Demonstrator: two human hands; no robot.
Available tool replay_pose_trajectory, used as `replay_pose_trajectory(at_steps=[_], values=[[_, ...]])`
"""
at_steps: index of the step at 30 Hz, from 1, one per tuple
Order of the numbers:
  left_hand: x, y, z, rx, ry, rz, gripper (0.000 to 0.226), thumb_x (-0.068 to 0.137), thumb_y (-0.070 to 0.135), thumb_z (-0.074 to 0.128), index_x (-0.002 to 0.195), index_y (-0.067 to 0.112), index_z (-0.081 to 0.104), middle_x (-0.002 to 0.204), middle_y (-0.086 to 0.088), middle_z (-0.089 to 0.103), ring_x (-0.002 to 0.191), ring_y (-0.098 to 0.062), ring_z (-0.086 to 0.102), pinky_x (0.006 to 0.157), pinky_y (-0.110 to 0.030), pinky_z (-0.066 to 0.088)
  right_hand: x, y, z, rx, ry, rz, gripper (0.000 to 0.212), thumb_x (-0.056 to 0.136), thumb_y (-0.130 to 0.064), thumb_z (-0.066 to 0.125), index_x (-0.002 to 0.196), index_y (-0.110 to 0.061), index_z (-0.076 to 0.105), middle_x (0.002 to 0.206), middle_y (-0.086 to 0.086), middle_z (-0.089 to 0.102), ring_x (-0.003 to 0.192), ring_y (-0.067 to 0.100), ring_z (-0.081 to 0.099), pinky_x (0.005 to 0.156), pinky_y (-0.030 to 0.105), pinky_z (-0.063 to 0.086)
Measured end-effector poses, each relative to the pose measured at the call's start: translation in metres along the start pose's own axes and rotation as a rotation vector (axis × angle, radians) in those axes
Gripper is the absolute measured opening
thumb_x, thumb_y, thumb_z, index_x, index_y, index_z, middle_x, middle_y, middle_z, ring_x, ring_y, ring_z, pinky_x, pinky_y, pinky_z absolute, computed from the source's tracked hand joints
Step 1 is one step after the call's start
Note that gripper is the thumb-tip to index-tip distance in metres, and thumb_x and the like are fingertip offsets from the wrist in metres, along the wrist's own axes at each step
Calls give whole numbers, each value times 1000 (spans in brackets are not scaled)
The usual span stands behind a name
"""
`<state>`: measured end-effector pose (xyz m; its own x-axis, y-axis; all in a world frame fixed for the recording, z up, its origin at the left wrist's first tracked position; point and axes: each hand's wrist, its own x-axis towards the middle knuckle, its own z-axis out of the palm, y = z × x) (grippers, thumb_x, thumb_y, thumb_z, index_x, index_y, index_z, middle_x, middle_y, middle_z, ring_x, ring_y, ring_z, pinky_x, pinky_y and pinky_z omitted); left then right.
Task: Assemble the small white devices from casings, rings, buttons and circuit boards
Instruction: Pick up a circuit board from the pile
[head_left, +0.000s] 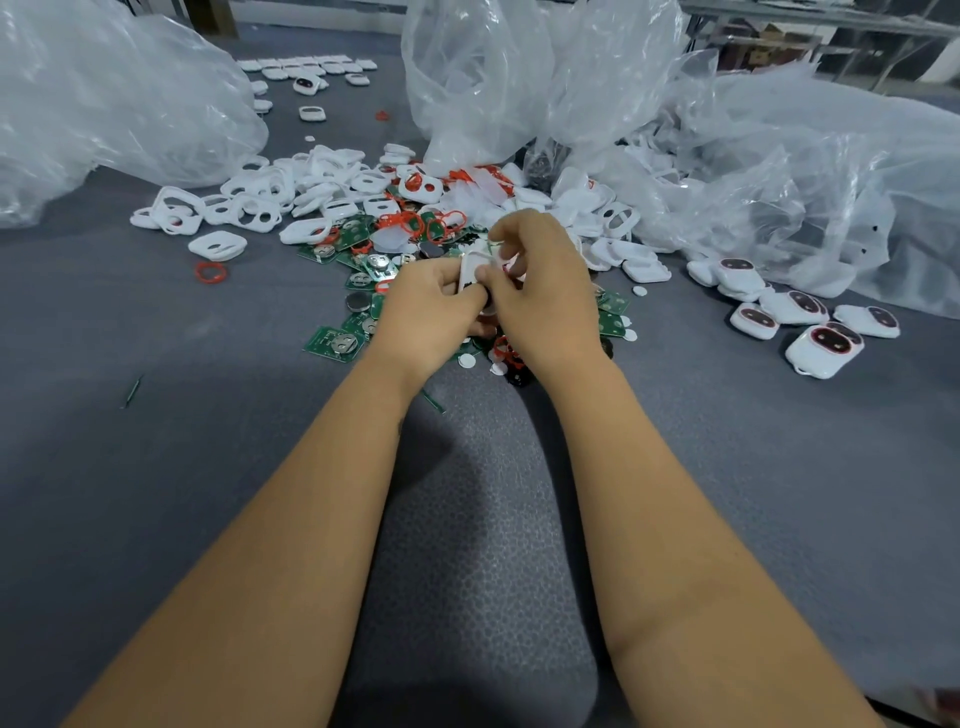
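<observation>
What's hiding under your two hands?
Under the left hand and right hand, green circuit boards, red rings and small white discs poke out on the grey table. Both hands hold a white casing. Whatever lies directly beneath is covered.

A small white casing (474, 266) is held upright above the bench (156, 415), gripped by the hands, left (434, 306) and right (540, 291); its details are mostly hidden by fingers. Behind lies a heap of white casings (270, 200) with oval cut-outs, mixed with thin red rings (210, 272), green circuit boards (335, 343) bearing round silver battery holders, and small white round buttons (639, 291). To the right, finished white devices (823, 348) with dark, red-rimmed faces lie together on the bench
</observation>
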<state>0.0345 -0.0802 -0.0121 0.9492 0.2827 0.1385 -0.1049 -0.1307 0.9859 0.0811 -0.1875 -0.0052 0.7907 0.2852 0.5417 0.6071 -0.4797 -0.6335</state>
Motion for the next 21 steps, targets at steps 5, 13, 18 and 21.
replay_pose_trajectory(at_steps=[5,13,18,21], values=[[-5,3,1,-32,47,16,33,92,-3,47,101,17,71,98,-15,74,86,-24,69,82,-44,59,2,-2,-1,69,-11,95,25,85,-18,67,110,-16,65,105,-5,55,93,10,54,80,22,41],[-9,5,2,-132,125,57,30,94,-5,47,104,11,70,67,10,70,53,2,61,51,-10,46,10,-21,-4,241,-126,216,19,86,-5,61,100,-12,71,91,-2,69,88,14,65,83,30,54],[-3,7,1,-400,114,-44,26,93,-8,48,104,4,69,86,-4,76,80,-14,72,71,-24,57,20,-25,-4,299,-133,253,20,81,-4,65,96,-16,67,85,-3,66,75,11,63,74,26,55],[0,7,0,-460,107,-68,25,92,-10,49,103,3,68,89,-7,75,86,-17,73,75,-26,58,24,-23,-5,374,-155,313,14,78,-4,68,84,-17,67,77,-3,67,70,7,61,69,24,54]])
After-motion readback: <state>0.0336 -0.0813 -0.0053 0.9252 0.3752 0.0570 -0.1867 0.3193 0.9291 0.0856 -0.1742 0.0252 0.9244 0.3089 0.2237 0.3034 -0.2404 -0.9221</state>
